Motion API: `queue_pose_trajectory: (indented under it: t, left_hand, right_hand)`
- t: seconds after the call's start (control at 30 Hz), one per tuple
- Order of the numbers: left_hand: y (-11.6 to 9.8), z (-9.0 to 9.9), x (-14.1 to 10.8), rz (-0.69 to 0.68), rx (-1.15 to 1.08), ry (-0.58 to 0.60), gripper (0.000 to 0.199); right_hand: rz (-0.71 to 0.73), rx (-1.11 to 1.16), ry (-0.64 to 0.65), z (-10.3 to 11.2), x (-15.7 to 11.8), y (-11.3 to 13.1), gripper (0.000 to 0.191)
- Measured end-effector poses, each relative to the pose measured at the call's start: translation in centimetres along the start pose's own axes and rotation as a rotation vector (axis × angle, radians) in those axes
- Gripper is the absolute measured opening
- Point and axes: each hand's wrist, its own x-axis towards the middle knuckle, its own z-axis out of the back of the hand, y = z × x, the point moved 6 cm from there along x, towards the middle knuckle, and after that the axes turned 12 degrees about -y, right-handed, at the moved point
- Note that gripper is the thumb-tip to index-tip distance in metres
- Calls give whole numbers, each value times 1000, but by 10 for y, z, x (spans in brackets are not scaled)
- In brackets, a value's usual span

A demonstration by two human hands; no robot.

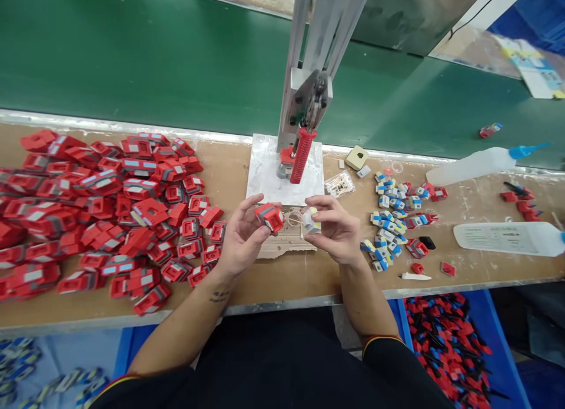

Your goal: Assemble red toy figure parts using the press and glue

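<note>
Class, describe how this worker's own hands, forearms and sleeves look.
The left hand and right hand are ungloved, the forearms bare. The short sleeves are dark, edged in red and yellow. Dark marking, too small to read, shows on the left forearm.

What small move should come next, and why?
Probably ease the white piece toward the red part. The right hand grips the white piece, the left hand holds the red part, and the two sit close together but apart in front of the red-handled press.
</note>
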Motion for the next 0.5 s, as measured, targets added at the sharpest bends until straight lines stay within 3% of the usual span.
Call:
queue_pose_trajectory:
  t: [0.13,0.37,0.5]
  left_hand:
    - [-3,-2,1,35,71,2,45]
    - [1,-2,0,98,126,-12,54]
    - [4,0,-1,97,122,-8,52]
  right_hand:
    - [22,-7,14,-2,-3,0,29]
    - [55,-57,12,-7,-6,10,28]
    - [131,-75,36,-14,-6,19,35]
